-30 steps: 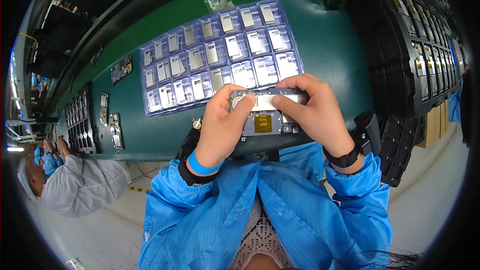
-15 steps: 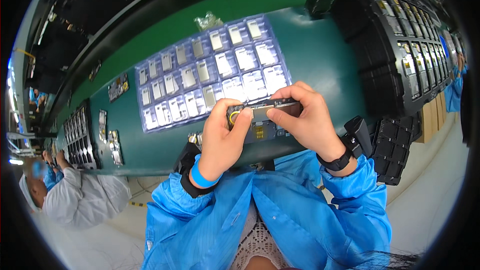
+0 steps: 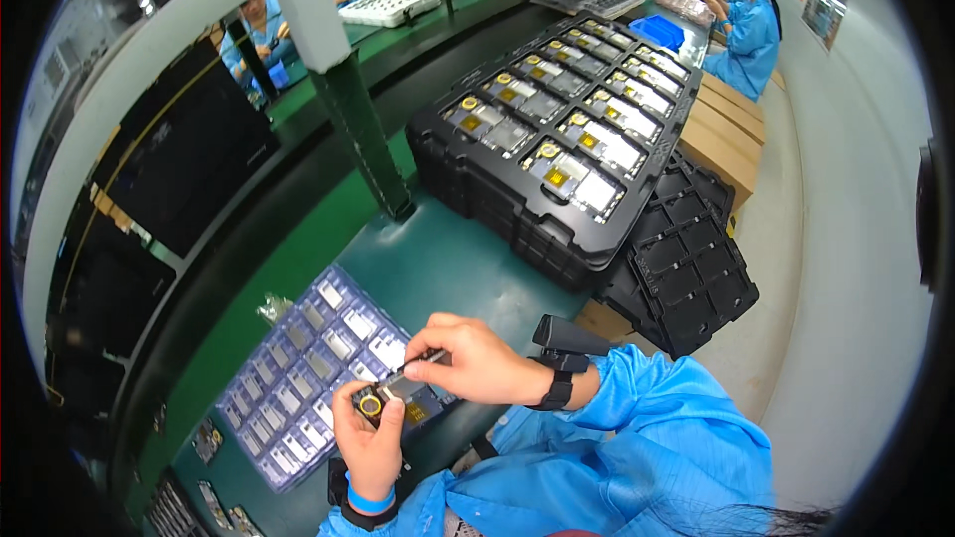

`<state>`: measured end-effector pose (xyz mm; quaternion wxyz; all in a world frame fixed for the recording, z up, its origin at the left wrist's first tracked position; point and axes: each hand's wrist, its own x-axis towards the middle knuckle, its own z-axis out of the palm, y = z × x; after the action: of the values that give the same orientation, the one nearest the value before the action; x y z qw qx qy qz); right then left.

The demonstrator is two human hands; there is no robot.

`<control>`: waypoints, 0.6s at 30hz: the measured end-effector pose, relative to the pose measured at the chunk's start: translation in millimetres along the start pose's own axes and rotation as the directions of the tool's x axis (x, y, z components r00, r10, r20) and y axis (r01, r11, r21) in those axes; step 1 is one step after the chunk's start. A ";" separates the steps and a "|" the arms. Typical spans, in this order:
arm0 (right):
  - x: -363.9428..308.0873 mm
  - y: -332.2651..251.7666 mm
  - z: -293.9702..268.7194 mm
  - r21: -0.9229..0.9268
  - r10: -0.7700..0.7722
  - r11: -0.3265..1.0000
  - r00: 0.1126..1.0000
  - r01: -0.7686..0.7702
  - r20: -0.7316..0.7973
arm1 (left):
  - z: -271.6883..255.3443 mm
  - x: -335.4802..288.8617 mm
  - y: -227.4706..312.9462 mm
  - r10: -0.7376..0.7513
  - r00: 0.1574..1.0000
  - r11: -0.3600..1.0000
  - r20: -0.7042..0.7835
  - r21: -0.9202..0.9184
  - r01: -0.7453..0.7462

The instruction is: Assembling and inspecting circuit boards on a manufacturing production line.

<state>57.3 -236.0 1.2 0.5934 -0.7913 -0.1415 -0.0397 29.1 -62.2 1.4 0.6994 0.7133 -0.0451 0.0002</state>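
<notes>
A dark circuit board [image 3: 428, 404] with a round yellow ring and gold contacts is held in front of me, above the table's near edge. My left hand [image 3: 370, 447] grips its left end, thumb against the board close to the ring. The fingers of my right hand [image 3: 476, 362] are bent over its upper right edge. Between my hands a flat silver metal plate [image 3: 402, 387] lies along the board; whether it is fastened cannot be told. Just beyond my hands is a clear plastic tray [image 3: 286, 484] with rows of small silver-white metal pieces in its pockets.
To the right rises a stack of black trays [image 3: 517, 229] with circuit boards in the top one. Black compartment trays [image 3: 686, 264] lie beside it, near cardboard boxes [image 3: 734, 129]. A green post [image 3: 363, 134] stands behind. Loose boards [image 3: 207, 441] lie lower left. Co-workers in blue sit farther off.
My view has swung to the right, bringing the black tray stack and far co-workers fully into sight. Both hands keep the board; it appears tilted, and my right fingers have shifted along its upper edge.
</notes>
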 end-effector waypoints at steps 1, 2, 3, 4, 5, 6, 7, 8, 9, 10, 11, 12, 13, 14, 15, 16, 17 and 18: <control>-0.1 0.6 -5.2 -0.010 -0.013 1.000 1.000 0.013 -0.024 | 1.1 -0.7 -1.7 -0.008 1.000 1.000 0.030 0.020 0.008; -1.8 1.5 -8.8 0.007 -0.005 1.000 1.000 0.005 0.026 | -3.6 -0.3 -3.7 -0.059 0.996 0.998 0.066 -0.010 0.059; -3.9 2.7 -11.6 0.024 0.006 1.000 0.996 -0.008 0.084 | 0.3 0.9 -1.9 -0.045 0.996 0.999 0.082 -0.013 0.046; -5.4 0.6 -15.1 -0.026 -0.001 1.000 0.997 0.003 0.078 | 5.9 2.4 0.9 -0.061 0.995 0.997 0.075 -0.049 0.065; -7.0 0.8 -17.4 0.000 0.045 0.999 0.998 -0.045 0.052 | 10.5 4.6 1.3 -0.080 0.994 0.993 0.072 -0.085 0.086; -6.7 -5.5 -23.6 -0.024 0.022 0.999 0.999 -0.021 0.049 | 7.7 6.1 -0.8 -0.097 0.986 0.990 0.136 -0.091 0.110; -6.0 -12.7 -32.4 -0.047 0.001 0.999 0.999 0.001 0.047 | 9.1 5.3 0.9 -0.088 0.986 0.991 0.142 -0.093 0.102; -3.4 -19.0 -48.3 -0.091 -0.089 0.992 0.996 0.087 -0.014 | 10.3 3.5 4.2 -0.039 0.987 0.974 0.157 -0.215 0.073; 0.5 -23.7 -68.4 -0.146 -0.180 0.975 0.981 0.169 -0.069 | 12.1 3.1 5.0 0.012 0.986 0.939 0.166 -0.341 0.046; 4.4 -21.8 -90.8 -0.085 -0.166 0.985 0.969 0.152 -0.183 | -0.9 6.3 -8.4 -0.013 0.982 0.972 0.187 -0.228 0.056; 8.4 -20.1 -117.0 -0.027 -0.143 0.990 0.944 0.141 -0.299 | -3.8 9.0 -7.2 -0.043 0.990 0.973 0.131 -0.220 0.071; 11.3 -22.3 -149.2 -0.162 -0.202 0.975 0.899 0.150 -0.389 | -4.7 10.6 -5.0 -0.053 0.996 0.978 0.071 -0.199 0.067; 12.0 -23.8 -182.0 -0.289 -0.266 0.947 0.844 0.139 -0.466 | -6.4 11.9 -5.5 -0.065 0.998 0.983 0.009 -0.174 0.066; 7.5 -27.6 -211.0 -0.068 -0.099 0.995 0.811 0.073 -0.577 | -21.7 11.8 -16.0 -0.087 0.994 0.992 0.068 -0.087 0.093; -1.2 -31.1 -233.7 0.161 0.091 0.987 0.756 0.019 -0.648 | -27.0 10.7 -19.7 -0.097 0.991 0.991 0.088 -0.079 0.105; -11.7 -28.7 -251.6 0.197 0.077 0.977 0.716 0.087 -0.694 | -30.2 9.3 -21.3 -0.163 0.984 0.981 0.065 -0.093 0.169; -23.6 -25.1 -261.7 0.226 0.066 0.962 0.671 0.155 -0.738 | -32.6 8.5 -22.2 -0.230 0.972 0.967 0.042 -0.106 0.233; -37.4 -37.1 -256.3 0.205 0.121 0.978 0.730 0.027 -0.672 | -34.3 6.5 -24.7 -0.270 0.959 0.956 0.088 -0.093 0.278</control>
<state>38.5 -476.8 102.0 0.6815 -0.6609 0.1024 -0.2973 39.4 -28.0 -22.1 0.7268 0.6746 0.0281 -0.1257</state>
